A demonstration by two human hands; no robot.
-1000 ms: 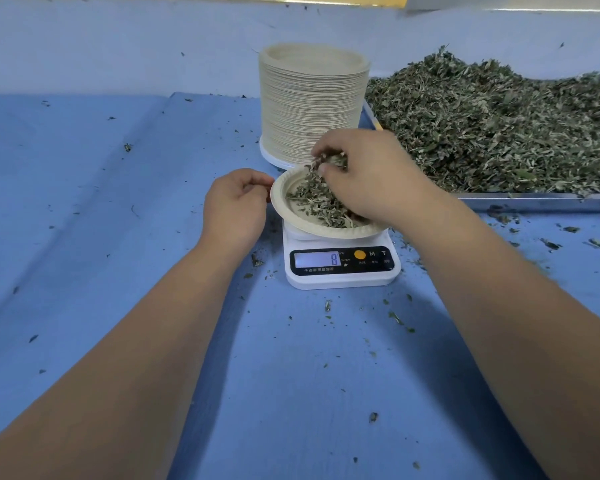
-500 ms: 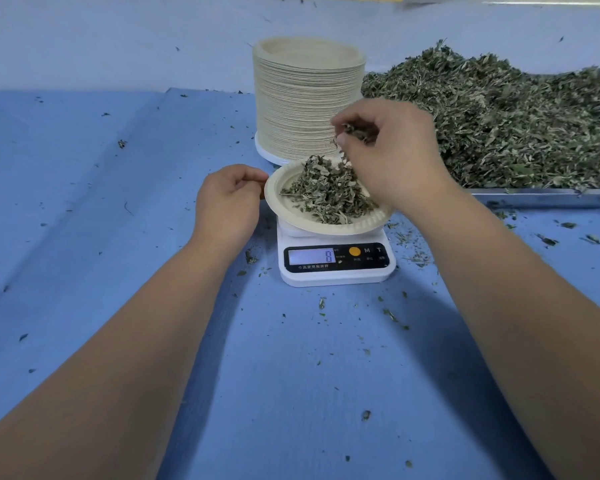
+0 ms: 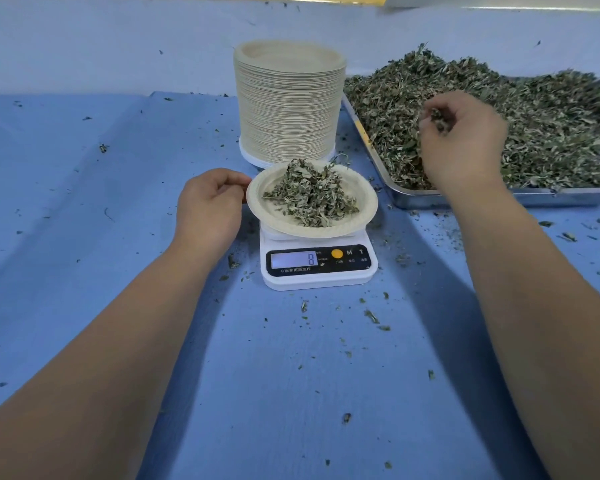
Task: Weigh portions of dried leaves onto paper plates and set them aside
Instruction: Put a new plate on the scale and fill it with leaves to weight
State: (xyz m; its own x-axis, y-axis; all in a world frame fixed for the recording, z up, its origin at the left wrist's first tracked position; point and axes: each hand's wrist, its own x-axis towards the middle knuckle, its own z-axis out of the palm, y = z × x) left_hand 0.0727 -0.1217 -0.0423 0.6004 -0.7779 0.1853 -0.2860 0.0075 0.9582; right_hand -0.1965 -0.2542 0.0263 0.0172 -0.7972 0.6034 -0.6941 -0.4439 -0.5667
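Scale (image 3: 317, 268): white, mid-desk, near the observer. Its display (image 3: 293, 259) reads a single 8; the unit is too small to read.
Plate (image 3: 364, 216): one paper plate sits on the scale and overhangs it on both sides.
Portion (image 3: 310, 197): a loose mound of dried leaves in the plate's middle, inside the rim.
Left hand (image 3: 210, 206): fingers curled, tips at the plate's left rim. It appears to pinch the rim and steady it.
Right hand (image 3: 461, 140): raised over the near left part of the tray, well apart from the plate. Its fingertips pinch a small tuft (image 3: 437, 121) of leaves.
Tray (image 3: 465, 195): metal, far right, heaped with a large pile (image 3: 551, 126) of leaves.
Stack (image 3: 288, 105): a tall column of empty plates just behind the scale.
Desk (image 3: 291, 393): blue cover, with leaf crumbs scattered around the scale.
Step in hand: judged to be fine adjustment of this portion's weight. I cannot tell whether the tuft is being added or taken off.
Done: one plate loaded and on the scale.
Left: settle the reading, then move this plate aside. No filled plates are in view, so the count of finished portions is unknown.
Outlook: the stack and pile are both large, so many portions likely remain.
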